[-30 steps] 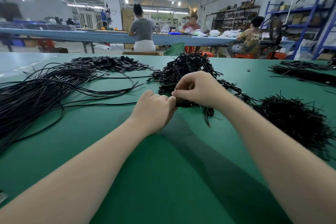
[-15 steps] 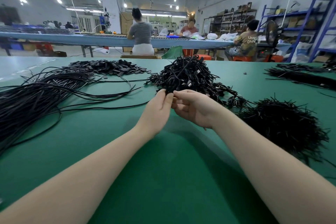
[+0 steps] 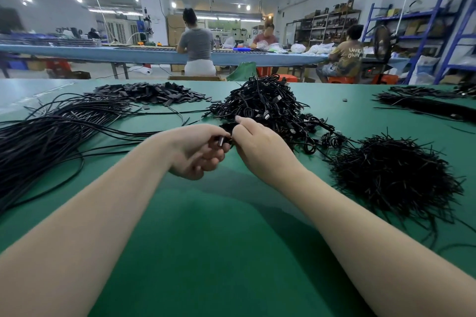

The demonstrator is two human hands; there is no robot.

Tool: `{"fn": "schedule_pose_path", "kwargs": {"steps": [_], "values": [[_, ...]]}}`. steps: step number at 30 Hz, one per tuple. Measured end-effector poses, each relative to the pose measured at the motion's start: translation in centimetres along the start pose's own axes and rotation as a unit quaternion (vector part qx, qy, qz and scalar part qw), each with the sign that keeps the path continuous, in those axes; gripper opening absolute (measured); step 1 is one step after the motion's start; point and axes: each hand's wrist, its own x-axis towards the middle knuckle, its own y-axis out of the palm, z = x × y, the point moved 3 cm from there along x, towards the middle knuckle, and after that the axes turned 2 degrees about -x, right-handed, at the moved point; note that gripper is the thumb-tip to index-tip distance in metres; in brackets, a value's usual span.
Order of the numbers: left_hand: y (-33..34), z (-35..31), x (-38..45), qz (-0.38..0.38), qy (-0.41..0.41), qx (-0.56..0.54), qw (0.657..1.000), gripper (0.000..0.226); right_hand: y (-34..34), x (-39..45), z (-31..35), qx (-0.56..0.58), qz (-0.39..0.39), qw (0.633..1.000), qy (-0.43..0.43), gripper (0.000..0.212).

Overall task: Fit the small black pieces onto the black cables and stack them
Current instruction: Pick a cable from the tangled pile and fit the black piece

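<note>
While the left hand point(image 3: 198, 152) pinches a small black piece point(image 3: 221, 141) above the table point(image 3: 206, 239), the right hand point(image 3: 260, 144) pinches what seems a cable end against it. Alignment should precede pushing; finished cables point(image 3: 268, 105) lie just beyond.

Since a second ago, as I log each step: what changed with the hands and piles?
Both hands lifted off the table; the left hand now pinches a small black piece, the right hand meeting it. The loose cables, piece pile and finished heap stayed put.
</note>
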Motion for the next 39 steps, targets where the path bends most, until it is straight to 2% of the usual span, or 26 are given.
{"fn": "schedule_pose_path", "kwargs": {"steps": [2,4,6,9,12,17,18,22,27,33,36,39], "values": [[-0.7,-0.3,-0.4,0.027,0.048,-0.007,0.998,0.06,0.2,0.4,-0.4,0.118,0.001,0.989,0.085,0.003],[-1.0,-0.7,-0.4,0.004,0.119,-0.027,0.992,0.058,0.3,0.5,-1.3,0.21,-0.047,0.955,0.204,0.007],[-0.7,-1.1,-0.4,-0.033,0.181,-0.039,0.982,0.045,0.5,0.4,-2.0,0.272,-0.061,0.915,0.291,0.012],[0.1,-1.9,-0.7,-0.131,0.268,0.055,0.953,0.029,1.1,0.0,-2.4,0.394,-0.044,0.843,0.363,0.016],[0.2,-2.2,-0.6,-0.146,0.308,0.074,0.937,0.029,1.4,-0.3,-2.6,0.454,-0.048,0.799,0.392,0.016],[0.2,-1.9,-0.6,-0.153,0.293,0.061,0.942,0.026,1.6,-0.6,-2.8,0.442,-0.018,0.808,0.389,0.013],[0.1,-1.9,-0.6,-0.155,0.291,0.058,0.942,0.028,1.6,-0.7,-2.8,0.429,-0.012,0.817,0.384,0.013],[-0.4,-1.3,-0.1,-0.134,0.263,0.055,0.954,0.043,0.9,-0.5,-2.4,0.306,-0.03,0.891,0.333,0.013],[-0.6,-0.6,0.1,-0.119,0.269,0.105,0.95,0.035,0.3,-0.3,-2.0,0.239,-0.043,0.931,0.272,0.008],[-0.9,-0.5,0.2,-0.123,0.32,0.089,0.935,0.021,0.2,-0.3,-1.9,0.234,-0.068,0.932,0.268,0.008],[-0.9,-0.6,0.3,-0.159,0.326,0.071,0.929,0.009,0.1,-0.3,-2.0,0.232,-0.083,0.929,0.275,0.009],[-0.1,-0.8,0.6,-0.147,0.297,0.013,0.943,0.02,0.1,-0.4,-1.9,0.219,-0.095,0.935,0.263,0.007]]}}
